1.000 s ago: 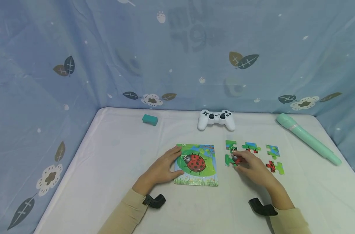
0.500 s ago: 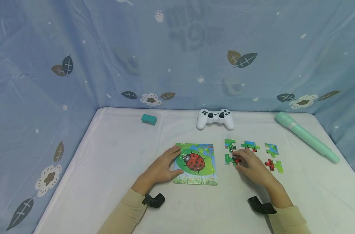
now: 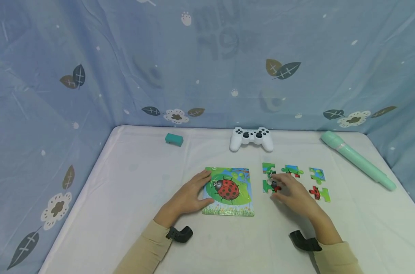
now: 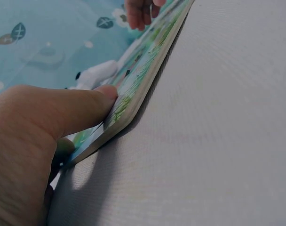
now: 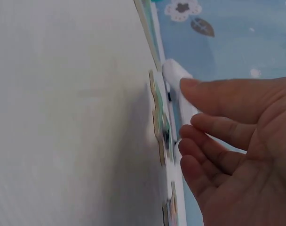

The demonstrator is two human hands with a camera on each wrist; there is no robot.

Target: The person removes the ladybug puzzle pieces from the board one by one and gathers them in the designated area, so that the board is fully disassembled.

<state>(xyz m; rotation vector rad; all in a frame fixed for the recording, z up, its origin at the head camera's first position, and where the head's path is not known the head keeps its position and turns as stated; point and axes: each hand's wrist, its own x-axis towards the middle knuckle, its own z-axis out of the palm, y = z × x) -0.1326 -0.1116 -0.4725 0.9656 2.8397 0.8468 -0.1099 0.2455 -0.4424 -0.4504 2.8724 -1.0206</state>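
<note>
A square ladybug puzzle board [image 3: 243, 205] lies flat on the white table. My left hand [image 3: 186, 196] rests at its left side, and in the left wrist view the thumb [image 4: 98, 103] lies on its top near a corner. To the right, my right hand [image 3: 296, 196] hovers with bent, spread fingers over a loose puzzle piece [image 3: 269, 186] that bears the ladybug's head. Nothing shows between those fingers in the right wrist view, where piece edges [image 5: 157, 117] stand apart from the hand. A green-blue piece [image 3: 268, 167] lies just beyond the fingertips.
More loose pieces lie right of the right hand: one with red and blue [image 3: 292, 170], a blue one [image 3: 317, 174] and a red-green one [image 3: 319, 193]. Behind stand a white game controller [image 3: 251, 139], a teal block [image 3: 174, 139] and a mint-green microphone-shaped object [image 3: 358, 160].
The right thumb and fingertips have shifted slightly left over the ladybug-head piece. The left hand stays on the board, and the head view has drifted a little.
</note>
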